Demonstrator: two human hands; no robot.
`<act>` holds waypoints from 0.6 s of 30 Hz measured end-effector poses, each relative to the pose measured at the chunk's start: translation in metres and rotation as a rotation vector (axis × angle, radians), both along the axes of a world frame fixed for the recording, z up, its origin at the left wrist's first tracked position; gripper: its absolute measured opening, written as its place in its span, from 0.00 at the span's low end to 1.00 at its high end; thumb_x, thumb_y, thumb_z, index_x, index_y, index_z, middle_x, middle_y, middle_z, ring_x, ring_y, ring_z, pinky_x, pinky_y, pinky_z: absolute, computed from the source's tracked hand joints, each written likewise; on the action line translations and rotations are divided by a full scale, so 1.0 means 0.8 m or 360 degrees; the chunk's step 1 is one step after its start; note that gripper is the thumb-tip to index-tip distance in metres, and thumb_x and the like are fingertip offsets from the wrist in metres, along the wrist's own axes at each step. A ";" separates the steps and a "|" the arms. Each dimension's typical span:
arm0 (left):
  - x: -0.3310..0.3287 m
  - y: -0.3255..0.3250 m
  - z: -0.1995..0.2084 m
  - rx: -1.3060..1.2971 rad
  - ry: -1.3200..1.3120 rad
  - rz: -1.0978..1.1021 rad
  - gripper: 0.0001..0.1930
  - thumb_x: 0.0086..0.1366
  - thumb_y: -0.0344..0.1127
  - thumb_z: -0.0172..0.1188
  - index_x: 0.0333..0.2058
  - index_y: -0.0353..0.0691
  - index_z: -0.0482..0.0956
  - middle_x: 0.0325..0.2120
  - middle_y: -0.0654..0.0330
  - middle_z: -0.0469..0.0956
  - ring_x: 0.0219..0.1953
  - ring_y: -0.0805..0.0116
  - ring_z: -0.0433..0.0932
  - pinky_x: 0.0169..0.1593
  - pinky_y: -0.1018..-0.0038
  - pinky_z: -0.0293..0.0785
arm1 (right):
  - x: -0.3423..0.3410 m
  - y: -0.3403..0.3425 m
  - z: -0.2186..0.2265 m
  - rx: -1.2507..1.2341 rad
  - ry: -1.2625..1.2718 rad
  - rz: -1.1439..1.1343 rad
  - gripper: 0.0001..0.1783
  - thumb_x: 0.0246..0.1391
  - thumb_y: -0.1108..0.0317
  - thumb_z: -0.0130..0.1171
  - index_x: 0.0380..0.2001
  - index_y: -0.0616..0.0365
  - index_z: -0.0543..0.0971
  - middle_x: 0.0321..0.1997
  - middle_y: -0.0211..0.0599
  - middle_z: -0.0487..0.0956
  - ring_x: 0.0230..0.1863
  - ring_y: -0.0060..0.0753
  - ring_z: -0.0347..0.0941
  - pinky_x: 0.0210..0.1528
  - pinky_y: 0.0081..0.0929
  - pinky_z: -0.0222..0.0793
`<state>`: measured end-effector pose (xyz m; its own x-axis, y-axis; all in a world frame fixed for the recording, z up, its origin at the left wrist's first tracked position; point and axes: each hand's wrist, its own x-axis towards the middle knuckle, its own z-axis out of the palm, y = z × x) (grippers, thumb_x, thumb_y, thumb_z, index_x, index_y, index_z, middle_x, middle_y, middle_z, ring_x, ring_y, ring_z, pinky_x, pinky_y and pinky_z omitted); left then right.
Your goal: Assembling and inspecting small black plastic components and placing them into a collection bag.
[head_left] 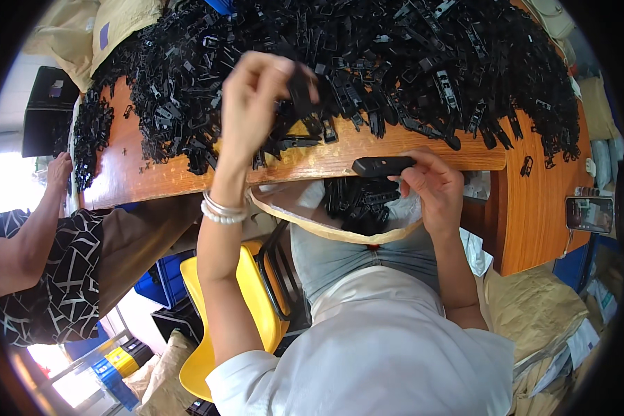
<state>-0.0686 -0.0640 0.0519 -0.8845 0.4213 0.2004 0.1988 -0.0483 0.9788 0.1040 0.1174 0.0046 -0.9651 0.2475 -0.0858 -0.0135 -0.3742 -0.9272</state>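
A large heap of black plastic parts covers the far side of the wooden table. Over its near edge is my left hand, closed on a dark, somewhat blurred black plastic part. My right hand pinches a long, narrow black plastic piece between thumb and fingers, level with the table's front edge. Just below it, an open sack with a tan rim rests at my lap, with more black parts inside.
At the left another person's hand rests by the table, near a smaller pile of black bits. A phone stands off the table's right end. A yellow chair is at my left, and brown sacks lie at lower right.
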 end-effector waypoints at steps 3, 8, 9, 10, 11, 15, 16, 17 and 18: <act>0.052 0.018 0.006 -0.0418 -0.0448 -0.0298 0.08 0.58 0.33 0.56 0.30 0.32 0.75 0.18 0.61 0.75 0.14 0.79 0.71 0.17 0.85 0.66 | -0.004 -0.004 0.013 0.0287 0.0252 0.0060 0.14 0.44 0.79 0.57 0.37 0.70 0.73 0.36 0.42 0.72 0.28 0.23 0.70 0.27 0.15 0.66; 0.087 0.026 -0.003 -0.0641 -0.0547 -0.0321 0.15 0.56 0.33 0.58 0.40 0.30 0.73 0.23 0.58 0.76 0.18 0.79 0.72 0.19 0.84 0.66 | -0.006 -0.008 0.018 0.0987 0.0433 -0.0015 0.13 0.43 0.81 0.57 0.36 0.70 0.74 0.36 0.40 0.72 0.32 0.23 0.70 0.31 0.15 0.67; 0.093 0.025 -0.005 -0.0640 -0.0547 -0.0322 0.15 0.56 0.33 0.58 0.40 0.30 0.73 0.23 0.58 0.76 0.18 0.79 0.72 0.19 0.84 0.66 | -0.004 -0.012 0.016 0.0970 0.0418 -0.0087 0.12 0.43 0.81 0.57 0.35 0.69 0.74 0.36 0.40 0.72 0.33 0.23 0.70 0.31 0.15 0.67; 0.101 0.025 -0.007 -0.0585 -0.0321 -0.0385 0.17 0.55 0.33 0.59 0.42 0.30 0.72 0.27 0.55 0.76 0.22 0.76 0.73 0.23 0.82 0.68 | -0.003 -0.013 0.013 0.0971 0.0417 -0.0087 0.12 0.43 0.81 0.57 0.35 0.69 0.74 0.36 0.40 0.72 0.33 0.23 0.70 0.31 0.15 0.67; 0.109 0.023 -0.008 -0.0530 -0.0098 -0.0449 0.20 0.53 0.33 0.60 0.44 0.29 0.70 0.30 0.52 0.75 0.27 0.74 0.74 0.26 0.80 0.69 | 0.001 -0.016 0.009 0.0858 0.0372 -0.0150 0.13 0.43 0.80 0.57 0.36 0.69 0.74 0.37 0.39 0.72 0.33 0.23 0.69 0.32 0.15 0.67; 0.119 0.018 -0.002 -0.0610 0.0137 -0.0470 0.21 0.52 0.29 0.58 0.46 0.31 0.67 0.37 0.46 0.73 0.31 0.56 0.75 0.32 0.73 0.71 | 0.000 -0.006 0.015 0.1089 0.0419 -0.0024 0.16 0.43 0.79 0.57 0.39 0.68 0.73 0.39 0.39 0.71 0.36 0.25 0.69 0.36 0.18 0.67; 0.120 0.015 -0.003 -0.0630 0.0193 -0.0469 0.19 0.52 0.27 0.57 0.44 0.30 0.68 0.37 0.46 0.72 0.32 0.53 0.74 0.32 0.72 0.71 | -0.005 -0.006 0.019 0.1085 0.0420 -0.0020 0.16 0.43 0.79 0.57 0.39 0.68 0.73 0.39 0.39 0.71 0.36 0.25 0.69 0.36 0.18 0.67; 0.120 0.014 -0.006 -0.0630 0.0192 -0.0463 0.19 0.52 0.27 0.57 0.44 0.30 0.68 0.37 0.46 0.72 0.32 0.53 0.74 0.32 0.72 0.71 | -0.010 -0.006 0.024 0.1228 0.0442 -0.0059 0.16 0.43 0.80 0.56 0.40 0.67 0.73 0.40 0.40 0.71 0.36 0.27 0.69 0.38 0.19 0.66; 0.119 0.012 -0.011 -0.0593 0.0319 -0.0477 0.19 0.52 0.27 0.57 0.44 0.30 0.68 0.36 0.46 0.73 0.31 0.53 0.74 0.31 0.73 0.71 | -0.013 -0.007 0.026 0.1370 0.0465 -0.0099 0.16 0.43 0.80 0.55 0.40 0.67 0.73 0.40 0.40 0.70 0.37 0.28 0.69 0.39 0.19 0.65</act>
